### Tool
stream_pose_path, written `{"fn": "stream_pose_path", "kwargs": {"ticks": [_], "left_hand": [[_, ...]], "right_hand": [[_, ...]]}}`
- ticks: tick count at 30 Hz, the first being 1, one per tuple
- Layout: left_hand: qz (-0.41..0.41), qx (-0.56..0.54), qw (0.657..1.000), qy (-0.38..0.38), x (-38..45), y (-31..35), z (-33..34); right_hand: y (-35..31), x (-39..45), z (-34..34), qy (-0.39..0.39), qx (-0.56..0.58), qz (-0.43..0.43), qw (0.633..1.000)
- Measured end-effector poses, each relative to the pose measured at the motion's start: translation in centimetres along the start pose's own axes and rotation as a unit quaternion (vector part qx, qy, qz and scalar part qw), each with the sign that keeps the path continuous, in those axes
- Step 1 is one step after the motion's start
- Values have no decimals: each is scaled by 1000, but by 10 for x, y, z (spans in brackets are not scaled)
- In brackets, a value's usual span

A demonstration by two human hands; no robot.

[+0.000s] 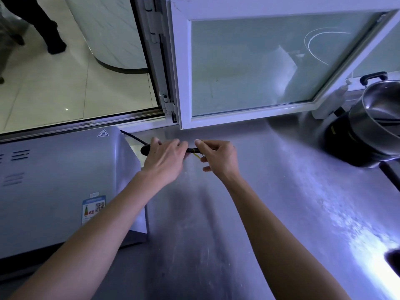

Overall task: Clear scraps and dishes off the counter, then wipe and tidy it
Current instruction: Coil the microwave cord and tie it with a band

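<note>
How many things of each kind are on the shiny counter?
Grey metal oven-like appliance box: 1
Shiny steel pots: 1
Bundled black cords, held by the left hand, with the right hand pinching its thin yellow band: 1
Total: 3

The grey metal appliance (65, 180) bears a hot-surface warning triangle (102, 133) and a blue label (93, 209) with a QR code, text unreadable.
</note>
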State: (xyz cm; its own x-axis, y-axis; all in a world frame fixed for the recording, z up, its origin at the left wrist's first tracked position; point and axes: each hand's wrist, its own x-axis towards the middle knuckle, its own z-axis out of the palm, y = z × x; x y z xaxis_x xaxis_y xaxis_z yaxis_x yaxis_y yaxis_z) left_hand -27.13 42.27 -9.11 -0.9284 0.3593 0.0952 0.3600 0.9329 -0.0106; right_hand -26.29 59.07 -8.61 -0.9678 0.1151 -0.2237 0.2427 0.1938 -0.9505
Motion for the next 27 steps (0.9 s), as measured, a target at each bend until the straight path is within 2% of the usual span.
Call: {"fn": "stream_pose_path", "kwargs": {"ticks": [15, 21, 27], "left_hand": [[-19, -29, 998, -47, -5, 0, 10], [-23, -51, 998, -29, -6, 1, 13], [-46, -75, 996, -7, -6, 2, 21]], "right_hand": [[15, 0, 8, 22, -5, 17, 1000], [21, -1, 8, 35, -29, -38, 998], [28, 1, 1, 2, -108, -62, 992]]}}
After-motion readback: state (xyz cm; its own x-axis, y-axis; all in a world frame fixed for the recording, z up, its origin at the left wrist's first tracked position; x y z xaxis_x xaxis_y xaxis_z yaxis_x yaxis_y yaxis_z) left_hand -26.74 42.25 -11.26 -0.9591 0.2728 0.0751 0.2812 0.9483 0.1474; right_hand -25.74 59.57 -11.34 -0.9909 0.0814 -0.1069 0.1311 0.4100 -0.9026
